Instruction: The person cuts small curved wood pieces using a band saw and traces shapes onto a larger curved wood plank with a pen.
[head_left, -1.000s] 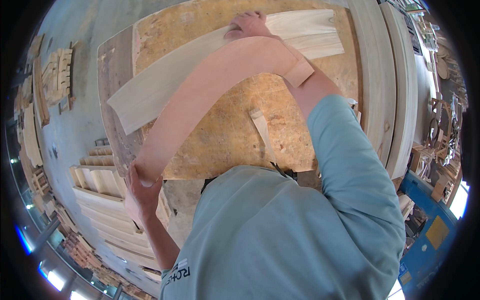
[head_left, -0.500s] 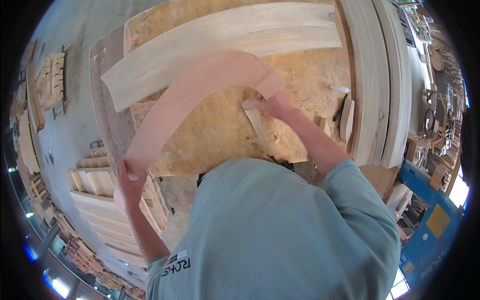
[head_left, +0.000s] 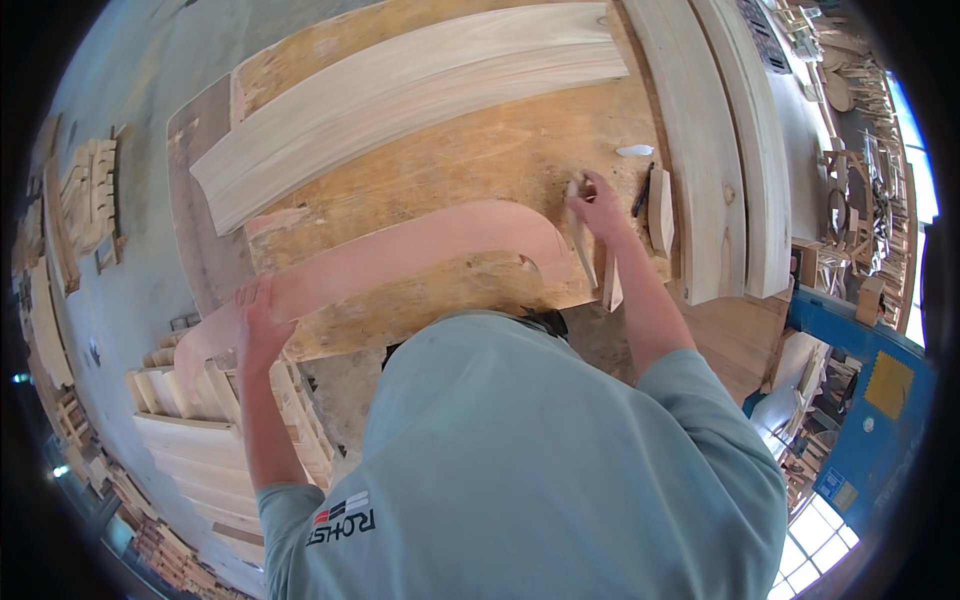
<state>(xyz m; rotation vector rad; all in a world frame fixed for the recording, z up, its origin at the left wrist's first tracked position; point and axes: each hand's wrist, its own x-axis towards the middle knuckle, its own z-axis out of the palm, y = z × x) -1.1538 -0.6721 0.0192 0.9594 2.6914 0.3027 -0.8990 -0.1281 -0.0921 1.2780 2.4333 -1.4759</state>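
Pink panel [head_left: 400, 250], long and bent toward the person at both ends, lies between the two grips, over the near part of the bench [head_left: 470, 150]. Its left end runs past the left grip [head_left: 262, 325] and out over the bench's edge. The left grip's fingers lie on the panel's upper face; I cannot tell whether the thumb closes on it. The right grip [head_left: 602, 212], just beyond the panel's right end, is clamped on the far end of a thin strip [head_left: 583, 243], which points back toward the person. Nearer the body than that grip, a wedge [head_left: 612, 283] sits beside the forearm. Just right of the grip are a dark tool [head_left: 641, 193] and a block [head_left: 661, 213]; ahead of it, a white object [head_left: 635, 151]. Farther right stand planks [head_left: 690, 150]. Pale boards [head_left: 400, 100] lie ahead of both grips. Stacked wood [head_left: 190, 440] is below the left grip.
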